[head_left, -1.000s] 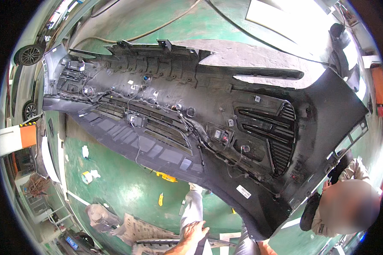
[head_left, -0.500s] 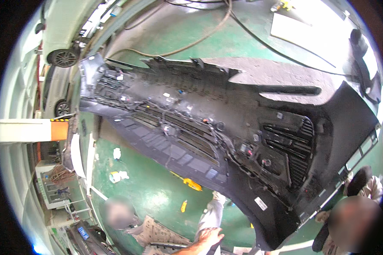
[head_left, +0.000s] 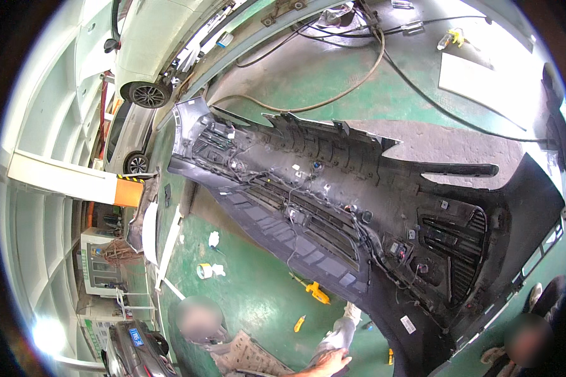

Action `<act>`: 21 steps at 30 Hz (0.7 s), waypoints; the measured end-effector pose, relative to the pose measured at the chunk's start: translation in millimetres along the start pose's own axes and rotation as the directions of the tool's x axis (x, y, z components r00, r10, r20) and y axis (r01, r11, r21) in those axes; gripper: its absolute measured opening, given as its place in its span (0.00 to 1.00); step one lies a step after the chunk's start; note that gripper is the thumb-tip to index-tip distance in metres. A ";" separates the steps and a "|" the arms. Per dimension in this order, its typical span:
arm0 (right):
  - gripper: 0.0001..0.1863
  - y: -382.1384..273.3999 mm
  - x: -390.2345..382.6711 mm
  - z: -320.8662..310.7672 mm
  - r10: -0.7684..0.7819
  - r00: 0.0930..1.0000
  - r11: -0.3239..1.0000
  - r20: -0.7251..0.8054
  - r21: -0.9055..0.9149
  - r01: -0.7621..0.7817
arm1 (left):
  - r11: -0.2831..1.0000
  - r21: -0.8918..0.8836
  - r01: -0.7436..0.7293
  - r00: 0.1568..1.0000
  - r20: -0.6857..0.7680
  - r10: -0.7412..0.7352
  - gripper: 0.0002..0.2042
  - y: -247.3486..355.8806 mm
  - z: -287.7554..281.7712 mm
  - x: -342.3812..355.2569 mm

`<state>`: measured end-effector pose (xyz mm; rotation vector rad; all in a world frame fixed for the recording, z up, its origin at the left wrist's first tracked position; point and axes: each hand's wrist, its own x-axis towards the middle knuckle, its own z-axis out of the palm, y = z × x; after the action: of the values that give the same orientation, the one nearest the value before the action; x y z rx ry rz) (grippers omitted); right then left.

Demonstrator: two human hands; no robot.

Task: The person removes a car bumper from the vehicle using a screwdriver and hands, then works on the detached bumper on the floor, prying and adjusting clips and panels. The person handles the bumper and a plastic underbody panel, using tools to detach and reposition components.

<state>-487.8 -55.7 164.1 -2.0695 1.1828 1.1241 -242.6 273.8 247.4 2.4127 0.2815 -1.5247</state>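
My left hand (head_left: 333, 362) reaches in from the lower edge, fingers loosely spread and nothing visible in them. It is just in front of a grey trouser leg (head_left: 339, 336) with a light shoe, and I cannot tell whether it touches the cloth. Beyond it a large dark car bumper cover (head_left: 270, 229) stretches across the view, its inner side showing. A wiring harness (head_left: 377, 239) and several connectors run along that inner side. The near edge of the bumper is apart from my hand. My right hand is not in view.
A yellow-handled tool (head_left: 317, 292) and a smaller yellow tool (head_left: 299, 323) lie on the green floor. A tape roll (head_left: 204, 271) is left. One person (head_left: 528, 339) is at the lower right, another (head_left: 198, 320) lower left. Hoses (head_left: 339, 103) cross the far floor; parked cars (head_left: 151, 94) stand left.
The whole view has shifted, so the bumper and floor items appear farther right and lower. My left hand shows less of its forearm. Nothing has been visibly picked up or let go.
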 end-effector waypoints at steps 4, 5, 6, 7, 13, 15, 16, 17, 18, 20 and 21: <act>0.33 -6.6 -0.7 5.4 -0.004 1.000 1.000 0.009 0.012 0.004 | 0.970 0.179 -0.165 0.983 0.109 0.147 0.27 -24.3 21.7 1.4; 0.33 -8.5 -1.8 5.9 0.003 1.000 1.000 0.012 0.015 -0.003 | 0.956 0.214 -0.200 0.974 0.152 0.170 0.27 -30.7 28.1 -1.1; 0.33 -9.4 -4.6 5.5 0.009 1.000 1.000 0.017 0.019 -0.009 | 0.957 0.195 -0.214 0.965 0.192 0.177 0.27 -33.8 33.1 1.4; 0.32 -11.1 -6.7 5.5 0.013 1.000 1.000 0.023 0.022 -0.014 | 0.955 0.210 -0.210 0.967 0.190 0.171 0.28 -37.4 35.7 1.6; 0.30 -23.3 -23.5 -0.9 0.022 0.999 0.999 0.032 0.043 -0.024 | 0.902 0.275 -0.333 0.926 0.278 0.257 0.24 -22.0 8.5 21.6; 0.29 -26.8 -33.8 -3.7 0.028 0.999 0.998 0.038 0.059 -0.030 | 0.885 0.329 -0.329 0.929 0.281 0.241 0.26 -10.4 -2.3 21.7; 0.28 -28.7 -39.8 -3.9 0.036 0.999 0.997 0.039 0.065 -0.039 | 0.904 0.338 -0.261 0.926 0.353 0.136 0.26 -6.4 -8.1 25.2; 0.28 -30.7 -45.3 -3.1 0.054 0.998 0.995 0.034 0.078 -0.057 | 0.911 0.350 -0.218 0.914 0.401 0.064 0.27 -2.5 -9.8 26.9; 0.28 -31.0 -50.4 -3.4 0.072 0.997 0.994 0.028 0.084 -0.074 | 0.901 0.346 -0.261 0.919 0.374 0.123 0.26 -1.2 -10.2 24.7; 0.27 -30.7 -58.1 -3.6 0.081 0.996 0.992 0.031 0.090 -0.083 | 0.944 0.181 -0.276 0.932 0.289 0.217 0.25 -5.2 -14.3 28.1; 0.26 -29.8 -61.1 -4.7 0.085 0.996 0.991 0.036 0.096 -0.088 | 0.938 0.188 -0.290 0.948 0.192 0.255 0.24 -9.6 -15.9 26.6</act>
<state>-477.3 -16.6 218.9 -1.9369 1.2967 1.1110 -220.7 288.6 228.7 2.3366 -0.2571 -1.6815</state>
